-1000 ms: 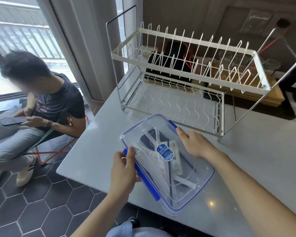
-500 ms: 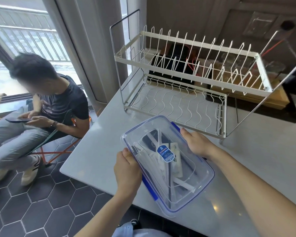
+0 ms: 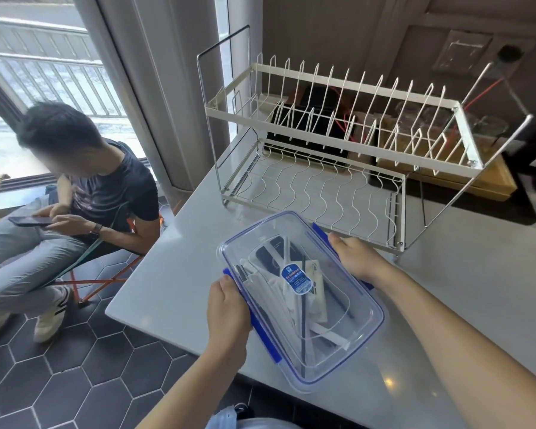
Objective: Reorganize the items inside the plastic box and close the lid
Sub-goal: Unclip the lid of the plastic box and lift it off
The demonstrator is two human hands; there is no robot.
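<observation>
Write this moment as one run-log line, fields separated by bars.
clear plastic box with blue clips on white table | lid on | left hand on left clip | right hand on right clip

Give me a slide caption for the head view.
Both hands, left and right, press the blue side latches of a lidded clear plastic box on a white table.

Lidded plastic box point(image 3: 304, 301) on grey table point(image 3: 464, 292), left hand point(image 3: 228, 308) and right hand point(image 3: 355, 257) at blue side clips.
</observation>
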